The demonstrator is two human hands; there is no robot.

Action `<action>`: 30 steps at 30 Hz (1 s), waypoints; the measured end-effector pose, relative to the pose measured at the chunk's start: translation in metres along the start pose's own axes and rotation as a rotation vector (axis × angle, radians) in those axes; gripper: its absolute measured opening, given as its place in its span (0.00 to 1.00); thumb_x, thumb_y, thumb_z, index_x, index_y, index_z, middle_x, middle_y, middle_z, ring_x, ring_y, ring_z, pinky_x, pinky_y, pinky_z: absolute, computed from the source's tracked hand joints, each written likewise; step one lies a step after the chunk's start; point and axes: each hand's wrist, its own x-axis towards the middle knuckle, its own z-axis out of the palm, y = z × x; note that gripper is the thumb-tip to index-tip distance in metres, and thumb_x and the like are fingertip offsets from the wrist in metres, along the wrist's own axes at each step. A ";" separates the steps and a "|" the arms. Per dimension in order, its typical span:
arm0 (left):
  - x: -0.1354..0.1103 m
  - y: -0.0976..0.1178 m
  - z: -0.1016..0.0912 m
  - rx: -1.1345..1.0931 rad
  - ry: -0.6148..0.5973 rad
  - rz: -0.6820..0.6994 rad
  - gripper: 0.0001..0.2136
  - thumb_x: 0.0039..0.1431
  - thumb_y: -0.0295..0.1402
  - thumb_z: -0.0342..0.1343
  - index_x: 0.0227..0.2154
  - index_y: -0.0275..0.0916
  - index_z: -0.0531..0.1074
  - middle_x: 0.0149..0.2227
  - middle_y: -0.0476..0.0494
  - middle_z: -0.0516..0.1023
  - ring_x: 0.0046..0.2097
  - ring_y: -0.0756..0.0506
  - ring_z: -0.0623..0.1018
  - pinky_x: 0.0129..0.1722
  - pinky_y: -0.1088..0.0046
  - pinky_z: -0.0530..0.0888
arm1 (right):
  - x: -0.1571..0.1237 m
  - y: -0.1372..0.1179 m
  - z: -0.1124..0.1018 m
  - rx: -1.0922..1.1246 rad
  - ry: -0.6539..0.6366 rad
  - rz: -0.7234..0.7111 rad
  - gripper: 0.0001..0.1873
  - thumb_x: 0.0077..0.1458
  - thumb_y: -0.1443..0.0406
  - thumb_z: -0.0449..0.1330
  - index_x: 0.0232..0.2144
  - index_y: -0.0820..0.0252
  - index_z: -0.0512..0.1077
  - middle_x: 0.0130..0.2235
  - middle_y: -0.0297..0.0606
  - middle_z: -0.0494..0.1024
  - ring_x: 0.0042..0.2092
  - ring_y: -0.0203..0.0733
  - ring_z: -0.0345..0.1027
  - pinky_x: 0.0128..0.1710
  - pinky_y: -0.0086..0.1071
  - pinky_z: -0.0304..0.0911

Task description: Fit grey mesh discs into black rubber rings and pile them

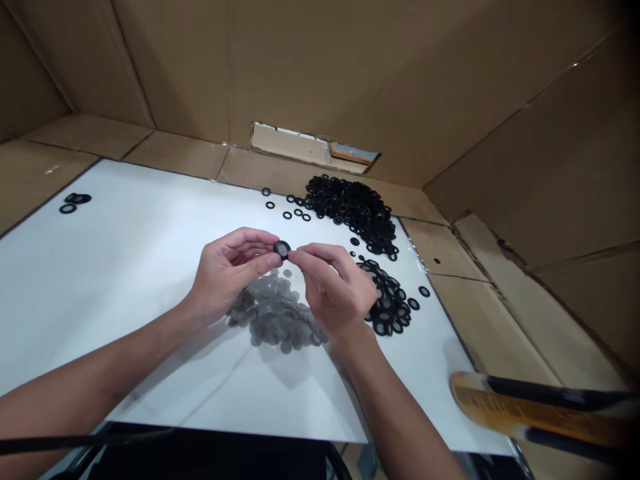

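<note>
Here, black rings (350, 210) dot a white board (100, 293) inside cardboard walls (320, 67).

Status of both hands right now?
Left hand: closed, pinching a black rubber ring with grey mesh centre.
Right hand: closed, pinching the same ring from the other side.
</note>
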 end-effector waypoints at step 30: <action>0.001 0.001 0.002 0.239 0.035 0.002 0.12 0.53 0.33 0.67 0.40 0.37 0.76 0.37 0.45 0.80 0.40 0.47 0.79 0.42 0.73 0.77 | 0.009 -0.015 0.004 0.671 -0.337 0.883 0.08 0.61 0.60 0.61 0.35 0.59 0.70 0.31 0.32 0.74 0.29 0.34 0.70 0.28 0.28 0.70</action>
